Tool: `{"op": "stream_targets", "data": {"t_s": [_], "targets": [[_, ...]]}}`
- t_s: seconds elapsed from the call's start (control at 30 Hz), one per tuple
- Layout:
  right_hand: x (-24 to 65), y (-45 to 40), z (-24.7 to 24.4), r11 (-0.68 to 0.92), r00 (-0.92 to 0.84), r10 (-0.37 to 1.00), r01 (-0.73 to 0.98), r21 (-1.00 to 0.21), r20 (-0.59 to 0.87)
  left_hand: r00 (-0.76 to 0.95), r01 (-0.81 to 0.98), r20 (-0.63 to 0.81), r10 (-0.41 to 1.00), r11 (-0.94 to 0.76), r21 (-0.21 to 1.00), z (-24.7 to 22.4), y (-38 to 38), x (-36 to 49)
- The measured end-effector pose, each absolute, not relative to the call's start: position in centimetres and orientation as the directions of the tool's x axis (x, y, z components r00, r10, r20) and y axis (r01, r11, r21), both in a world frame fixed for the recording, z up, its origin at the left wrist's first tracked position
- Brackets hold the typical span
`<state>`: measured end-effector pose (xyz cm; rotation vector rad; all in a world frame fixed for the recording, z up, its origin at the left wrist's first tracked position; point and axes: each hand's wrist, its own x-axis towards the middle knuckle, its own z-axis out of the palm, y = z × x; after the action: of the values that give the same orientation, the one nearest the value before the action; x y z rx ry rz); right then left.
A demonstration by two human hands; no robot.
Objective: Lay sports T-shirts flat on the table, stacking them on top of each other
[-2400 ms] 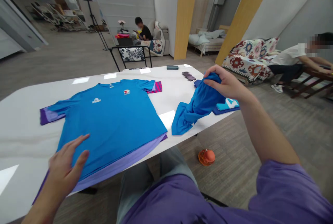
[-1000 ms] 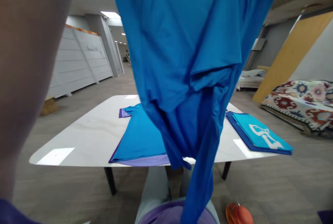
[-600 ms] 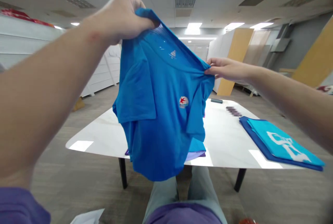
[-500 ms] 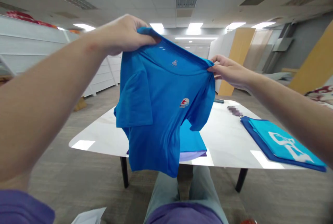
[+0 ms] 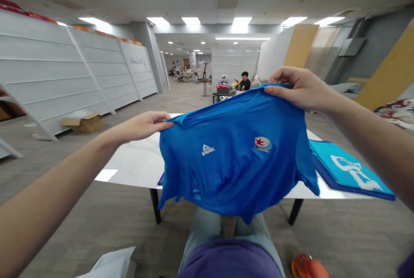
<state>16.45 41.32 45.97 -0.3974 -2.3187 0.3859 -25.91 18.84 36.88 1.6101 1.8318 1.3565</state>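
Blue PEAK T-shirt point(image 5: 233, 166) hung opened out at the table's point(image 5: 139, 163) near edge

The left hand point(image 5: 144, 126) had its thumb and fingers pinched closed on the T-shirt's upper edge, toward one shoulder. Below it, a purple edge of cloth point(image 5: 161, 179) showed at the table's near edge, the rest hidden behind the shirt.

The T-shirt was in the air, screening the middle of the near edge. Its front faced the camera, a white PEAK logo point(image 5: 208, 150) sitting left of a red-star badge point(image 5: 263, 144). The neckline slumped into folds, the upper edge climbed rightward, and the lower body was creased, its bottom uneven. The step in hand looked like opening the shirt out; the next move seemed to call for level hands and an even pull to ease those creases.

The right hand point(image 5: 299, 88), higher, had thumb and fingers closed on the opposite shoulder. Toward the table's near right corner lay a folded turquoise garment point(image 5: 344, 159) with white print, atop navy cloth point(image 5: 323, 177).
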Motion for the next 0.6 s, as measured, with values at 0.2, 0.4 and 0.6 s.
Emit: {"op": "stream_targets", "data": {"t_s": [0.2,0.4,0.6], "targets": [[17.2,43.7,43.7,0.861,-0.791,0.501,0.414,-0.296,0.351,-0.584,0.304,0.342,0.736,-0.192,0.933,35.0,19.5,-27.2],[18.7,40.0,32.0,0.757,-0.341,0.625,0.486,-0.437,0.703,-0.414,0.859,0.825,0.384,-0.136,0.494,31.0,14.9,-23.4],[21.5,34.2,23.1,0.667,0.101,0.619,0.456,-0.590,0.778,-0.261,0.961,0.857,0.444,0.036,0.274,26.1,5.8,-19.7]]}}
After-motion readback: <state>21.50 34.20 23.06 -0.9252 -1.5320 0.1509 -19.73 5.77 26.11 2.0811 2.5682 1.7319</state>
